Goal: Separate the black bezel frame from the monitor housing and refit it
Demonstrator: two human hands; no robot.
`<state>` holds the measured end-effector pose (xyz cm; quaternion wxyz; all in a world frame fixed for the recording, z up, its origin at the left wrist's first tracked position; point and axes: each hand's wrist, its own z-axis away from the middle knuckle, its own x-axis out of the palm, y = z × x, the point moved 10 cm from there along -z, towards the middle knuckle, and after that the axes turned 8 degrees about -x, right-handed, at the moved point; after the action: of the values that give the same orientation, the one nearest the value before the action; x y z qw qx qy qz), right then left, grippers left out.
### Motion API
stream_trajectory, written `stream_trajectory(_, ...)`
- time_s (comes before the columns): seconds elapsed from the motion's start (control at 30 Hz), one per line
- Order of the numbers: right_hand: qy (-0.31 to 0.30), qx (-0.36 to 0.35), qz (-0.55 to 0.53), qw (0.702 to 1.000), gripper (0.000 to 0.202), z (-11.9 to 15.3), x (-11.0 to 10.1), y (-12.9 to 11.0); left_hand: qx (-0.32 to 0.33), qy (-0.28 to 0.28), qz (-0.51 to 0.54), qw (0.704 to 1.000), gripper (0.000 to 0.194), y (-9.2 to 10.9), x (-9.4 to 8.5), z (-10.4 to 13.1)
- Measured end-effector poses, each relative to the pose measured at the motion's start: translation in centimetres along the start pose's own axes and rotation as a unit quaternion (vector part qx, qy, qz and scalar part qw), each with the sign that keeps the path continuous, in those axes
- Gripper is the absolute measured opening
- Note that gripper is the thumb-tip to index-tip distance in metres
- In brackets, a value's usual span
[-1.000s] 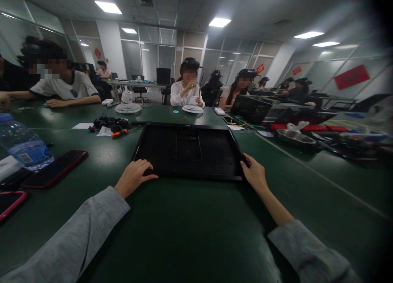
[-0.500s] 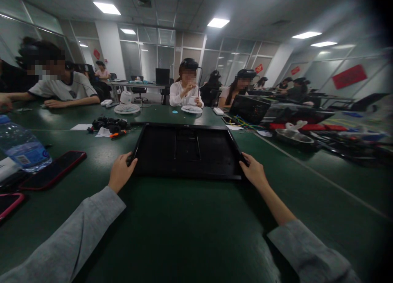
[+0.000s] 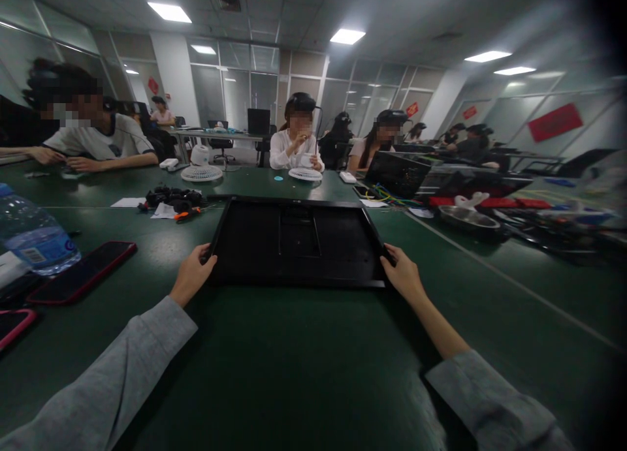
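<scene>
A wide black rectangular panel with a raised rim (image 3: 245, 242) lies on the green table (image 3: 294, 359) in front of me. Near its middle is a smaller framed recess. My left hand (image 3: 194, 275) grips the panel's left edge, thumb on top and the other fingers round the side. At the right edge, my right hand (image 3: 402, 275) holds on in the same way. The undersides of the fingers are hidden.
On the left are a water bottle (image 3: 39, 239), a red-edged phone (image 3: 83, 273) and another phone (image 3: 14, 324). Beyond lie black parts with an orange tool (image 3: 187, 215). A metal bowl (image 3: 469, 221) and cables are at the right. People sit across the table.
At the far left, a person's hand has moved rightward, closer to their other hand. My hands and the panel have hardly moved; the view has shifted very slightly.
</scene>
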<state>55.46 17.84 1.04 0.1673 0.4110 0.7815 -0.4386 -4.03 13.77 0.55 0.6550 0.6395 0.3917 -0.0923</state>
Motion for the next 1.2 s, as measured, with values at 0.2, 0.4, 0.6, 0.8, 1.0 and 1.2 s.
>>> stream_trajectory(0.2, -0.010, -0.004, -0.031, 0.999, 0.053, -0.6, 0.3, 0.2, -0.003, 0.021, -0.007, 1.000, 0.048, -0.2, -0.6, 0.6)
stream_trajectory(0.4, -0.023, -0.016, -0.009, 1.000, 0.057, -0.6, 0.8, 0.4, -0.038, 0.020, -0.090, 0.995, 0.052, -0.4, -0.9, 0.8)
stream_trajectory(0.6, -0.021, -0.016, -0.012, 1.000, 0.057, -0.4, 1.1, -0.2, -0.035, 0.035, -0.099, 0.994, 0.049, -0.6, -1.5, 0.9)
stream_trajectory(0.8, -0.019, -0.026, 0.009, 0.999, 0.053, -0.4, 1.6, -1.2, -0.044, 0.037, -0.129, 0.990, 0.047, -1.0, -2.0, 1.3)
stream_trajectory(1.0, 0.039, -0.084, 0.112, 0.989, 0.058, -0.3, -0.3, -5.4, 0.075, 0.134, -0.151, 0.977, 0.056, 3.6, -3.2, 3.4)
stream_trajectory(1.2, 0.012, -0.162, 0.138, 0.977, 0.069, 1.3, 1.6, -12.3, 0.320, 0.050, -0.218, 0.921, 0.058, 8.8, 0.9, 7.3)
